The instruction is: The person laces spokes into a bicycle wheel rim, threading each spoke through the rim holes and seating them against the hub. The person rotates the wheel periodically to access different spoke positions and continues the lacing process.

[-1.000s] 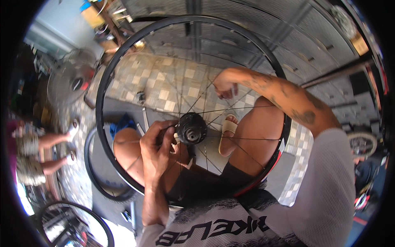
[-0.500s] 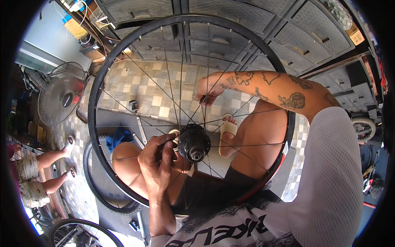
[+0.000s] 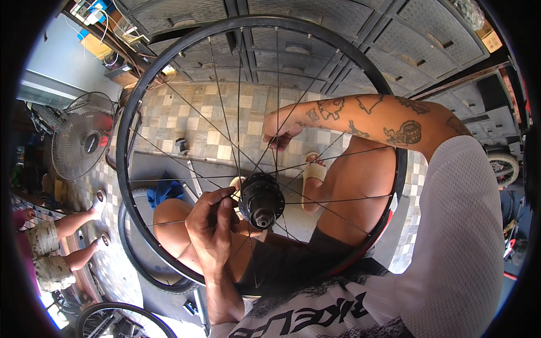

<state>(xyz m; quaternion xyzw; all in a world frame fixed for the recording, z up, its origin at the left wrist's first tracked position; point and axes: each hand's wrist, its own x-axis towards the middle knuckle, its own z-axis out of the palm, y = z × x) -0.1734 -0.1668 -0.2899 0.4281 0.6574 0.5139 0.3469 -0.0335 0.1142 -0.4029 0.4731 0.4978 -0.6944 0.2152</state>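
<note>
While left fingers [image 3: 224,214] pinch together by the hub [image 3: 261,194], right fingers [image 3: 281,139] unclear, checkered floor [image 3: 169,121], grey drawers [image 3: 431,36]

I am getting a bright, daylit feed, with glare burning out the near left behind a black bicycle wheel [image 3: 115,306]. The white sleeve [image 3: 459,225] is catching strong light on the right, while the drawer cabinet [image 3: 307,59] is sitting dimmer at the far side. The hub [image 3: 261,197] is reading dark but crisp. I am watching the fisheye bending the cabinet's edges, with purple fringing and softness creeping in before the rim's black border.
</note>
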